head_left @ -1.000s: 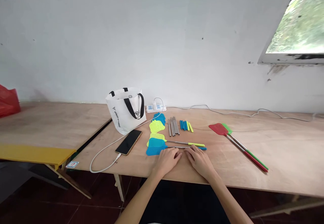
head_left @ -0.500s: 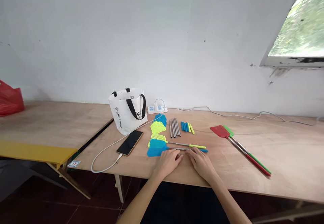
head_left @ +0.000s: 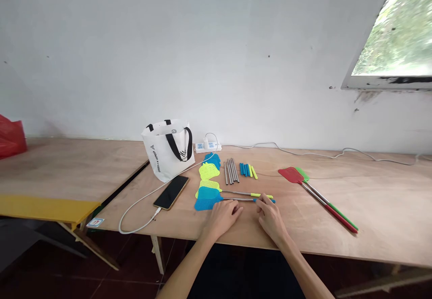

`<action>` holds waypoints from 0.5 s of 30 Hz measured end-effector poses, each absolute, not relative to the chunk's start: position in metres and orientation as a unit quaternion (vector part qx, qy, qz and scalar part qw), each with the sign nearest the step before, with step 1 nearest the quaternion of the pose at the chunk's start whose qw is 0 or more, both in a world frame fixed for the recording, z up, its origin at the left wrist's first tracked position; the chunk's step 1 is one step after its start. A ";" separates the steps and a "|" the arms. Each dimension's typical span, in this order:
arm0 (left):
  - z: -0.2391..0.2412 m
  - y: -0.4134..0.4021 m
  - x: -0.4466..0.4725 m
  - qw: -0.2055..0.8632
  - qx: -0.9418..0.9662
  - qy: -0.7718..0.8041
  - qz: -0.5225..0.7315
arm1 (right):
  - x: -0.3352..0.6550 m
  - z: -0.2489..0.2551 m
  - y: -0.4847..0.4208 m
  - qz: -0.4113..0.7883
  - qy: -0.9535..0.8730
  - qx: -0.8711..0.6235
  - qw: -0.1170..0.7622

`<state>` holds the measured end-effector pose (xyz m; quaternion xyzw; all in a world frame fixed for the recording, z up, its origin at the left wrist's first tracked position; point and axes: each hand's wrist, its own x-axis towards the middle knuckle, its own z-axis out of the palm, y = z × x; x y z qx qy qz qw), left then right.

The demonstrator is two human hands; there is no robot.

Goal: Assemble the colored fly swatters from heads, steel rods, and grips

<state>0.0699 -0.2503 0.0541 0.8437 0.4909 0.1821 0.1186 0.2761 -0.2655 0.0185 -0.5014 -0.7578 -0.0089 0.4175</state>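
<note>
The blue swatter [head_left: 206, 199] lies in place on the worktop [head_left: 324, 177], its head partly over that of the yellow swatter [head_left: 212, 184]. Your left hand [head_left: 223, 214] stays beside it, its grip loosely spread, nothing seen inside. Your right hand [head_left: 270, 218] sits farther right now, curled at the blue handle [head_left: 273, 201]; the work seems centred there, though I cannot tell whether that grip closes
</note>
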 end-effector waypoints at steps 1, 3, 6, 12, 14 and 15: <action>0.053 -0.250 0.070 0.119 0.844 0.490 0.185 | 0.276 0.020 -0.266 -0.023 -0.752 -0.510 0.418; 0.051 -0.249 0.069 0.118 0.843 0.487 0.193 | 0.277 0.023 -0.268 -0.045 -0.740 -0.526 0.418; 0.048 -0.249 0.069 0.117 0.843 0.486 0.199 | 0.277 0.025 -0.269 -0.050 -0.746 -0.514 0.420; 0.051 -0.250 0.069 0.123 0.845 0.486 0.188 | 0.278 0.023 -0.264 -0.013 -0.761 -0.493 0.421; 0.052 -0.250 0.069 0.123 0.845 0.487 0.184 | 0.278 0.022 -0.262 0.009 -0.768 -0.493 0.408; 0.052 -0.250 0.069 0.123 0.845 0.488 0.183 | 0.277 0.021 -0.262 0.016 -0.776 -0.492 0.395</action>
